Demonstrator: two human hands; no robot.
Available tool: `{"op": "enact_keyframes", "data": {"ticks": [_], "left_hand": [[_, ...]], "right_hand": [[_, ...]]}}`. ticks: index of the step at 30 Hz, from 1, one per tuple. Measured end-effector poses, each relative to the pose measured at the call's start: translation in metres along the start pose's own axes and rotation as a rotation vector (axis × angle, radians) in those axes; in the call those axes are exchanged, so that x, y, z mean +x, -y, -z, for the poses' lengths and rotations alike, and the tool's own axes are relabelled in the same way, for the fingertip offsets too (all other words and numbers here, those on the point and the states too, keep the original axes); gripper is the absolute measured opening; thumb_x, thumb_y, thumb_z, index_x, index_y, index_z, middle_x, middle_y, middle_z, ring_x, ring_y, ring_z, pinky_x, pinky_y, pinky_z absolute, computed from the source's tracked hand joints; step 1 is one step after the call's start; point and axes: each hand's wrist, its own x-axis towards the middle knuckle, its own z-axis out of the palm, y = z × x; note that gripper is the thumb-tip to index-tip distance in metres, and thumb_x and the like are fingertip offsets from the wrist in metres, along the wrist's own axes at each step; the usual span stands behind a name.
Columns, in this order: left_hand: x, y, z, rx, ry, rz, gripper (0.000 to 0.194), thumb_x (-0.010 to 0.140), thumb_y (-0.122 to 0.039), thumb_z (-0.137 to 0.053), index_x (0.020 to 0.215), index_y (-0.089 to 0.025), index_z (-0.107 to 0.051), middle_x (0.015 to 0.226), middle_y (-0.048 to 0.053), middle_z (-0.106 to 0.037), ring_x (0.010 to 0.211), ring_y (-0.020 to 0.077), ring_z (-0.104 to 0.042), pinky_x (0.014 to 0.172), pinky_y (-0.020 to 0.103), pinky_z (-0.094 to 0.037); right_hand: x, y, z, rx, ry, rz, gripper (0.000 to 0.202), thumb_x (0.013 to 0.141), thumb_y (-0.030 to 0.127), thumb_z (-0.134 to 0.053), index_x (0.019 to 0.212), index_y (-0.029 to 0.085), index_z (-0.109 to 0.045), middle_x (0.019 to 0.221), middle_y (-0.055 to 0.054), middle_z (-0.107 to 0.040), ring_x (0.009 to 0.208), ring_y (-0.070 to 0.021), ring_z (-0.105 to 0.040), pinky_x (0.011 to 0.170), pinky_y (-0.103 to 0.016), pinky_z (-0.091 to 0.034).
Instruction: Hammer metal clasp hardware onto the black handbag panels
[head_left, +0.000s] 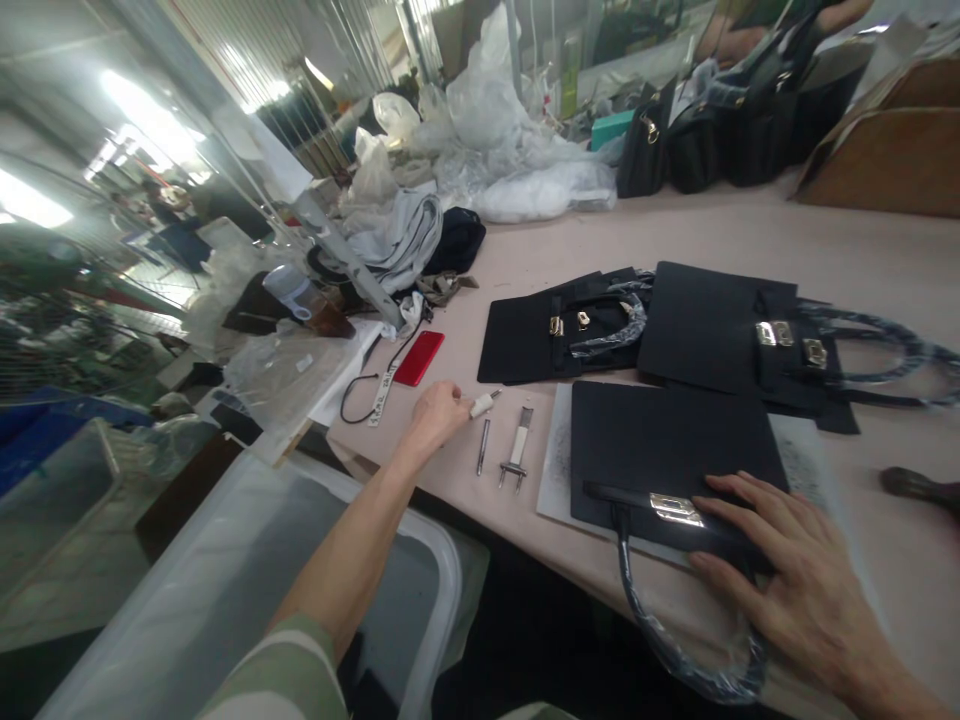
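My left hand (441, 415) is closed over the table at the left, and a small white-handled tool (482, 404) with a thin metal tip sticks out from its fingers. Just right of it lie a slim metal rod (483, 447) and a two-pronged metal tool (517, 450) with a pale wrapped middle. My right hand (787, 560) rests with fingers spread on a black bag panel (667, 430) with a shiny gold clasp plate (676, 509). A plastic-wrapped handle (660, 630) loops from this panel over the table's front edge. Under the panel is a pale board (553, 460).
More black bag panels (720, 330) with wrapped handles lie behind. A red phone-like object (420, 358) and a white labelled strip (382, 395) lie at the left. Plastic bags (495, 130) and finished black bags (697, 145) stand at the back. A grey bin (300, 560) sits below the table.
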Motion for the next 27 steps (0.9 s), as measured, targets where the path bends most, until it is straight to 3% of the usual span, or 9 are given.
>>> {"op": "enact_keyframes", "data": {"ticks": [5,7,11,16,18,21,24,27], "left_hand": [[-0.013,-0.013,0.013,0.026,-0.096,-0.024,0.027,0.092,-0.039,-0.059,0.096,-0.017,-0.074,0.100,0.013,-0.077,0.099,0.0279,-0.071,0.086,0.035,-0.051],[-0.027,-0.023,0.011,0.015,-0.041,-0.083,0.029,0.092,-0.042,-0.059,0.092,-0.018,-0.074,0.094,0.012,-0.077,0.093,0.0271,-0.072,0.084,0.035,-0.052],[-0.048,-0.050,-0.014,0.074,0.200,-0.190,0.034,0.084,-0.051,-0.066,0.081,-0.018,-0.073,0.086,0.014,-0.077,0.090,0.0290,-0.073,0.080,0.035,-0.054],[-0.049,-0.069,-0.040,0.090,0.250,-0.187,0.016,0.075,-0.032,-0.071,0.069,-0.018,-0.067,0.083,0.017,-0.075,0.094,0.0335,-0.073,0.079,0.038,-0.056],[-0.047,-0.067,-0.039,-0.039,0.288,-0.157,0.018,0.071,-0.026,-0.073,0.060,-0.018,-0.062,0.072,0.014,-0.072,0.086,0.0323,-0.073,0.076,0.038,-0.056],[-0.045,-0.055,-0.029,-0.339,0.415,-0.088,0.025,0.076,-0.031,-0.072,0.061,-0.017,-0.058,0.061,0.008,-0.067,0.067,0.0236,-0.071,0.065,0.032,-0.057],[-0.051,-0.044,-0.021,-0.751,0.444,-0.079,0.032,0.078,-0.044,-0.074,0.076,-0.014,-0.063,0.072,0.007,-0.072,0.065,0.0170,-0.069,0.064,0.028,-0.058],[-0.066,-0.043,-0.025,-1.067,0.359,-0.134,0.045,0.072,-0.051,-0.080,0.090,-0.012,-0.066,0.088,0.009,-0.075,0.075,0.0181,-0.072,0.071,0.030,-0.061]], "right_hand": [[0.001,0.004,0.002,0.010,0.009,-0.003,0.043,0.092,0.059,-0.054,0.117,0.025,-0.065,0.132,-0.013,-0.064,0.125,-0.0417,-0.057,0.104,-0.066,-0.040],[0.001,0.005,0.002,0.009,0.000,0.001,0.044,0.092,0.059,-0.054,0.117,0.025,-0.065,0.131,-0.013,-0.064,0.125,-0.0417,-0.057,0.104,-0.067,-0.040],[0.001,0.006,0.004,0.015,0.012,-0.017,0.044,0.091,0.059,-0.055,0.116,0.025,-0.066,0.131,-0.013,-0.065,0.125,-0.0405,-0.057,0.105,-0.065,-0.039],[0.001,0.012,0.008,0.047,0.048,-0.071,0.043,0.089,0.057,-0.059,0.118,0.026,-0.067,0.135,-0.012,-0.063,0.129,-0.0390,-0.054,0.108,-0.064,-0.038],[0.001,0.014,0.009,0.055,0.049,-0.085,0.042,0.089,0.055,-0.061,0.118,0.025,-0.067,0.135,-0.012,-0.063,0.130,-0.0383,-0.054,0.109,-0.063,-0.037],[0.000,0.017,0.010,0.064,0.061,-0.107,0.042,0.087,0.053,-0.064,0.118,0.025,-0.067,0.136,-0.011,-0.063,0.131,-0.0375,-0.053,0.112,-0.063,-0.034],[0.000,0.018,0.010,0.070,0.065,-0.113,0.041,0.088,0.053,-0.064,0.118,0.025,-0.067,0.136,-0.011,-0.062,0.133,-0.0371,-0.051,0.113,-0.062,-0.033],[-0.001,0.018,0.010,0.070,0.070,-0.110,0.042,0.088,0.054,-0.063,0.118,0.025,-0.066,0.137,-0.011,-0.062,0.133,-0.0368,-0.051,0.113,-0.062,-0.032]]}}
